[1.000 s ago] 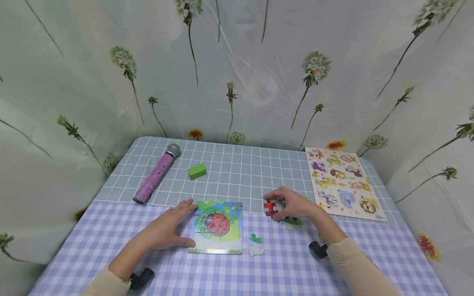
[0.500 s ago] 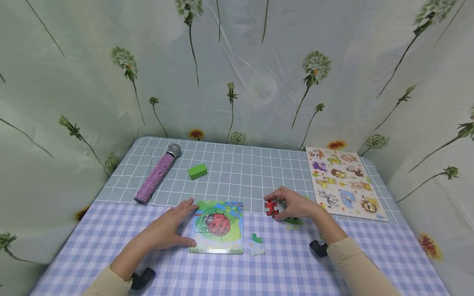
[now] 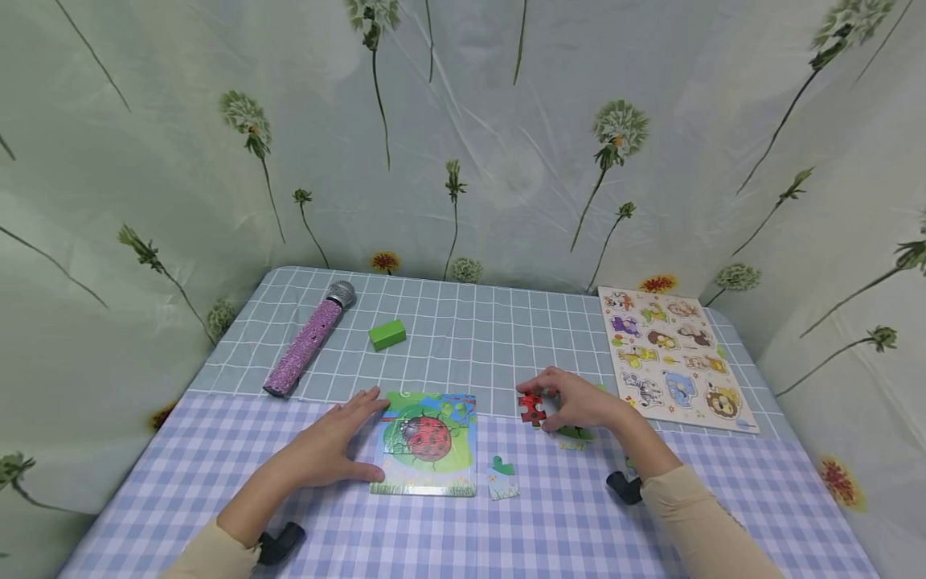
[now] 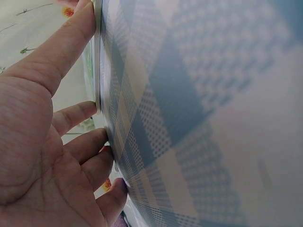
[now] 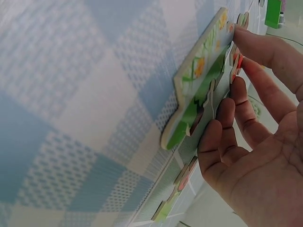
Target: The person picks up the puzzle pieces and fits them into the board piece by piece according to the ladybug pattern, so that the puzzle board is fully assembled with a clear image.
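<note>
A square ladybug puzzle [image 3: 427, 462] lies flat on the checked cloth. My left hand [image 3: 318, 446] spreads along its left side, the thumb at the lower corner and the index fingertip near the upper one; in the left wrist view the thumb touches the edge. My right hand [image 3: 579, 400] pinches a red, black-spotted puzzle piece [image 3: 531, 410] between thumb and index finger, low over the table. Beneath that hand lie green pieces [image 3: 575, 434], partly hidden; in the right wrist view one flowered piece [image 5: 201, 68] shows close up. A green-and-pale piece [image 3: 502, 481] sits between puzzle and right hand.
At the back left are a pink glittery microphone [image 3: 307, 342] and a green block [image 3: 387, 334]. An animal peg-style puzzle board [image 3: 673, 354] lies at the back right. Patterned curtain [image 3: 521, 145] rises behind the table. Black wrist mounts [image 3: 282, 545] sit by both sleeves.
Both hands keep almost the same places. The whole scene shifts very slightly right in the head view; no piece visibly changes hands or leaves its spot.
</note>
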Available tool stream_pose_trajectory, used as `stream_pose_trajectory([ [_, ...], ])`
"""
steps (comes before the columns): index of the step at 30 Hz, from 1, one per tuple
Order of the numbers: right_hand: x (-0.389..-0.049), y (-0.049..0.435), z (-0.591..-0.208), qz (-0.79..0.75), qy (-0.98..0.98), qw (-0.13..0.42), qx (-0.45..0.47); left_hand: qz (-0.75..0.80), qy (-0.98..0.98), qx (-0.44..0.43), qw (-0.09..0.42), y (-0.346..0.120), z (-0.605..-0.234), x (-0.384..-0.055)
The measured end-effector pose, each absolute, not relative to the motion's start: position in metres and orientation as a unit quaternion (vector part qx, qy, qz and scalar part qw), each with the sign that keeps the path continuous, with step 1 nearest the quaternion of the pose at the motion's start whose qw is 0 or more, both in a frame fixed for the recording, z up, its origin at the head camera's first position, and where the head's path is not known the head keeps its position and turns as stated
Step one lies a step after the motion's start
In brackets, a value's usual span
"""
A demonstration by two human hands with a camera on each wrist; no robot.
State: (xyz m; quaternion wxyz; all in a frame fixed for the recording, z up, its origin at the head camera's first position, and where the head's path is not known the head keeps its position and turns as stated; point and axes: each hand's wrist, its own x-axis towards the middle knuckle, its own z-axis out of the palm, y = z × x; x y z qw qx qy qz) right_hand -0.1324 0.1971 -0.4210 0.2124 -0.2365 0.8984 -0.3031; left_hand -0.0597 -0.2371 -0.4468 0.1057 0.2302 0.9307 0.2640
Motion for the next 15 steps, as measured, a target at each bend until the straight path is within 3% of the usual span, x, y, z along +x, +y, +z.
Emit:
stream_pose_trajectory([
  [15,-0.1321,0.1971,-0.4199,-0.287,0.905,0.203,-0.240,0.262,0.931,0.229,0.111,-0.2377,-0.4469,-0.0603],
])
